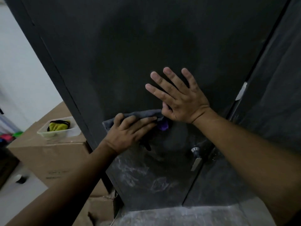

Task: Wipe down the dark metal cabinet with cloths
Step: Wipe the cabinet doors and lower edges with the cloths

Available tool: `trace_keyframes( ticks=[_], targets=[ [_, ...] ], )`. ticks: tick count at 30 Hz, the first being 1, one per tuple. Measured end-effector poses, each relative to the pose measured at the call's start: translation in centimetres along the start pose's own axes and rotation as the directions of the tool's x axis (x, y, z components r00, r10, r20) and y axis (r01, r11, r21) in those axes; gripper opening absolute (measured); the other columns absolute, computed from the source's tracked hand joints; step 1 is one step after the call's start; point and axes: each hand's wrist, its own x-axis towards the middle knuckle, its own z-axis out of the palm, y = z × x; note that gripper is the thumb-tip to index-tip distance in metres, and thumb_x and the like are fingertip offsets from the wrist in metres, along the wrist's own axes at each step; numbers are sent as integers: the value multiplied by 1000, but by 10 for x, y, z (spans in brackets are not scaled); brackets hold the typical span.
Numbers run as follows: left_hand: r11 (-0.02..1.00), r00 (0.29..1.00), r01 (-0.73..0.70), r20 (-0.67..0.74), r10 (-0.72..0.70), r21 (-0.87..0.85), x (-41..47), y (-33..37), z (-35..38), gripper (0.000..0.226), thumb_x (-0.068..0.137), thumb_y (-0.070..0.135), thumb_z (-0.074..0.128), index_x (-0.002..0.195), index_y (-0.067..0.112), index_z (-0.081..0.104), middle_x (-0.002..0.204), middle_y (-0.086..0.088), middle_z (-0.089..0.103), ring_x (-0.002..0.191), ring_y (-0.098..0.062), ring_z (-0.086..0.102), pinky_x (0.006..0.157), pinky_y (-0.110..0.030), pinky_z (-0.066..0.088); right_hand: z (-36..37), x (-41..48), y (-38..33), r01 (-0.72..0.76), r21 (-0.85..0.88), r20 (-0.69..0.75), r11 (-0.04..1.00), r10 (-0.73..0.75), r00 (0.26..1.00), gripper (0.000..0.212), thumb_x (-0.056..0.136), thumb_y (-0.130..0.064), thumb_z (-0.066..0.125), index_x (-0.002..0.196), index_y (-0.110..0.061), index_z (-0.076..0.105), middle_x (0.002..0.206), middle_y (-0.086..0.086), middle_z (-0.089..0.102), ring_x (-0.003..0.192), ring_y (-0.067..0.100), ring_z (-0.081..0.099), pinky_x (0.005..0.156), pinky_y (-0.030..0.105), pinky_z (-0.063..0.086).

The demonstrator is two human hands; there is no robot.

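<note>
1. Box [48, 154]: two short lines of faint dark print low on its front face; too blurred for us to read.
2. Cabinet [146, 46]: we read no text, label, brand or number on it.

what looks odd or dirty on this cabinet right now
Whitish smears streak the lower cabinet door, below the grey cloth under the left hand; the door above looks darker. A pale strip sits at the door's right edge, and the cardboard by the cabinet's base is torn.
</note>
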Motion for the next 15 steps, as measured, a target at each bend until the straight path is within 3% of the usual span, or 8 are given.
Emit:
trace_keyframes(
  ticks=[2, 12, 14, 15],
  targets=[
    [999, 1000, 23, 6, -23, -23, 5, 9, -1, 38, 105, 21, 43, 142, 24, 46, 146, 11, 44, 106, -21, 39, 89, -36, 34, 0, -1, 1, 7, 8, 16, 1000, -8, 1000, 67, 92, -33, 42, 157, -25, 30, 161, 5, 32, 148, 29, 23, 119, 52, 6],
    [968, 968, 247, 61, -245, -38, -4, 47, 11, 34, 104, 28, 43, 138, 27, 47, 129, 0, 46, 102, -26, 43, 83, -44, 35, -4, -1, 0, 10, 39, 0, 999, -10, 1000, 67, 90, -31, 45, 156, -24, 34, 159, 4, 36, 147, 27, 31, 117, 53, 17],
    [915, 916, 401, 47, -399, -48, -5, 54, 12, 33, 99, 25, 51, 132, 25, 48, 125, -3, 44, 101, -28, 43, 86, -46, 36, -3, -2, 1, 14, 32, 4, 999, -14, 1000, 67, 91, -32, 43, 156, -24, 32, 160, 4, 34, 147, 28, 32, 117, 53, 17],
    [829, 832, 555, 31, -554, -77, -5, 62, 10, 32, 97, 23, 54, 128, 23, 48, 122, -6, 42, 102, -28, 43, 88, -46, 36, -3, -2, 0, 9, 41, -1, 999, -9, 1000, 66, 91, -32, 42, 156, -24, 32, 160, 4, 34, 147, 28, 32, 117, 53, 16]
  ],
)
